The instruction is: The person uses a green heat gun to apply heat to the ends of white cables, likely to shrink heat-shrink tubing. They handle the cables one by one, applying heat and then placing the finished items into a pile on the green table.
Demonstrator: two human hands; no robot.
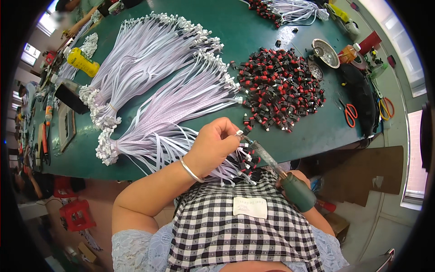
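My left hand [214, 146] is closed in a pinch on a small white connector [239, 133]. A silver bangle circles that wrist. My right hand [301, 176] is partly hidden behind the thick green handle [299, 192] of what looks like a soldering iron, and grips it. Its metal shaft [268, 156] points up and left, with the tip close to the connector; whether they touch I cannot tell. Below my left hand, white flat cables [222, 171] with several black-and-red ends lie over the table edge and my checkered apron [235, 231].
Two big bundles of white cables [145, 59] fan across the green table [199, 120]. A heap of black-and-red plastic parts [283, 86] lies right of them. Orange-handled scissors [350, 114], a metal bowl [326, 52] and a yellow bottle [82, 62] stand around. A person's arm [81, 25] shows far left.
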